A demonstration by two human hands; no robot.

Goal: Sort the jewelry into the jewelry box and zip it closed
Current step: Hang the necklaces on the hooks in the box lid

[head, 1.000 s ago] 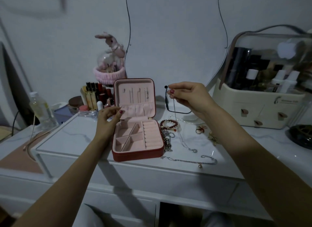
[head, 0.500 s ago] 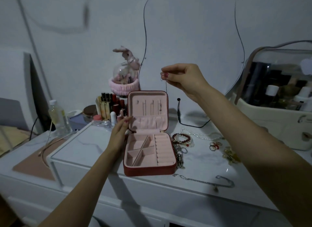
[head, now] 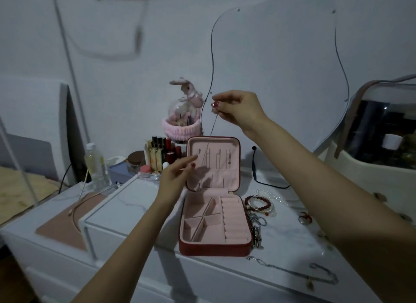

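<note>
A red jewelry box [head: 215, 246] with pink lining stands open on the white dresser, its lid upright. My right hand [head: 236, 110] is raised above the lid, pinching the top of a thin silver necklace [head: 211, 133] that hangs down in front of the lid's hooks. My left hand [head: 177, 175] sits at the lid's left edge with fingers spread toward the chain's lower part. Right of the box lie a red bead bracelet [head: 258, 204], a pearl strand [head: 270, 194], a chain bracelet [head: 256, 228], rings [head: 305, 218] and a long silver necklace [head: 292, 272].
Behind the box stand perfume and lipstick bottles [head: 161, 155], a pink bunny dome [head: 185, 118] and a clear bottle [head: 95, 164]. A cosmetics case [head: 382, 133] fills the right. A black cable [head: 256, 169] trails behind the lid. A wavy mirror hangs on the wall.
My right hand lifted the necklace off the dresser and carried it up and left over the lid. My left hand moved from the box's left side to the lid. The view tilted upward.
</note>
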